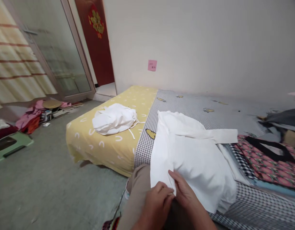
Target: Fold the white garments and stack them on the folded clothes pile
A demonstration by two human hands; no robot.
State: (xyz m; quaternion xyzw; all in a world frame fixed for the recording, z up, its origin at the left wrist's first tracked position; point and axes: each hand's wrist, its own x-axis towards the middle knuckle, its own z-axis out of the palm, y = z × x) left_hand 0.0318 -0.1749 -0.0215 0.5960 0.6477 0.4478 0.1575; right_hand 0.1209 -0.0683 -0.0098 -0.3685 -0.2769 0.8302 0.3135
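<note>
A white garment (197, 156) lies spread over the checked bedsheet (181, 105) and hangs down onto my lap. My left hand (158, 204) pinches its lower edge between thumb and fingers. Beside it, my right hand (184, 191) also grips that edge, fingers closed on the cloth. One sleeve of the garment stretches out to the right. A second white garment (113, 119), crumpled with loose strings, rests on the yellow sheet (99, 147) at the bed's left end.
A red floral cloth (267, 163) with a black strap and dark clothes (281, 119) lie on the bed at right. Pink clothes and clutter (32, 118) sit on the floor at left, by a green stool (10, 143) and a glass door (58, 54).
</note>
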